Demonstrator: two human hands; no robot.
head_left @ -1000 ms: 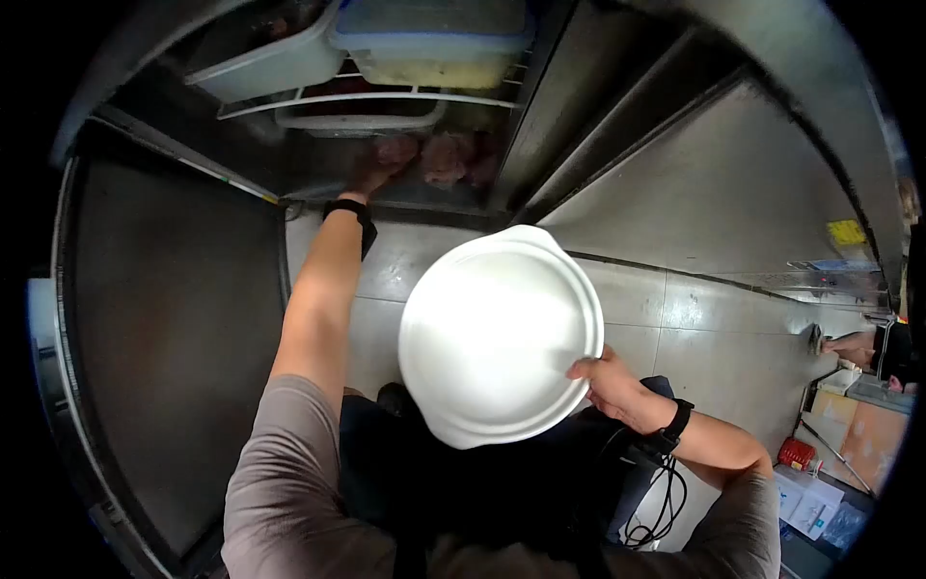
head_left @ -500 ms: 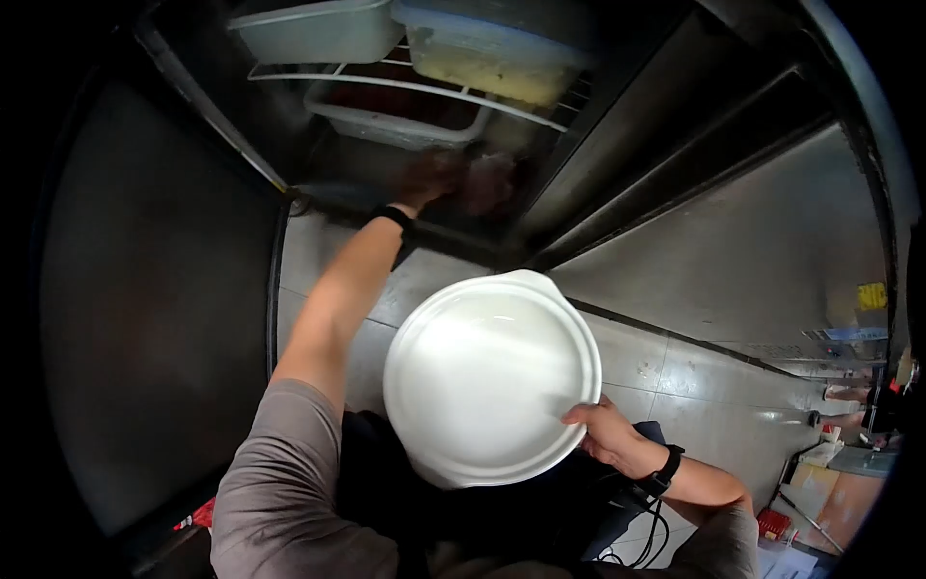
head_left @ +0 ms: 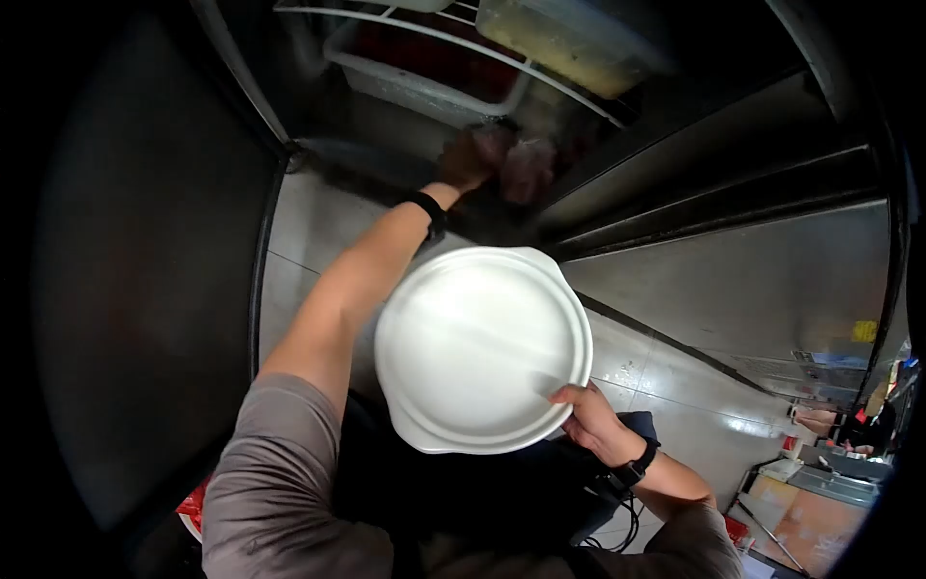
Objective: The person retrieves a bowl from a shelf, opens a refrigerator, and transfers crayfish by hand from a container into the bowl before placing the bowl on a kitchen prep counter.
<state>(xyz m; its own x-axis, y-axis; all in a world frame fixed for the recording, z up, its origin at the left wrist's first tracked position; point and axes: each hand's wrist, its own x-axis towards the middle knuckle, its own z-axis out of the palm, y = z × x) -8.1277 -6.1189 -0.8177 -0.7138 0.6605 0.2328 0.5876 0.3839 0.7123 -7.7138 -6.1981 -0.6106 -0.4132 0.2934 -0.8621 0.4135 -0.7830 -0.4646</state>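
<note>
My right hand (head_left: 595, 419) grips the rim of a white round dish (head_left: 482, 349) with two side lugs, thumb on the inner edge; nothing lies in the dish. My left hand (head_left: 467, 160) reaches into the dark bottom of an open cabinet, against bagged pinkish lumps (head_left: 527, 170). Its fingers are dim and blurred, so their grip cannot be made out. Above that hand, under a white wire shelf (head_left: 453, 39), sits a white tub (head_left: 415, 92) with dark red contents. A clear container (head_left: 564, 43) of something yellowish rests on the shelf.
An open dark door (head_left: 154, 251) stands at the left, and a steel cabinet front (head_left: 762, 280) runs along the right. Pale floor tiles (head_left: 617, 362) show between them. At the far right are another person's legs (head_left: 815, 420) and boxes (head_left: 805, 521). Something red (head_left: 193, 504) lies at lower left.
The view has shifted, so the shelf and tubs sit higher and further right. My left hand has moved right along the cabinet bottom to the bagged lumps. My right hand keeps hold of the dish.
</note>
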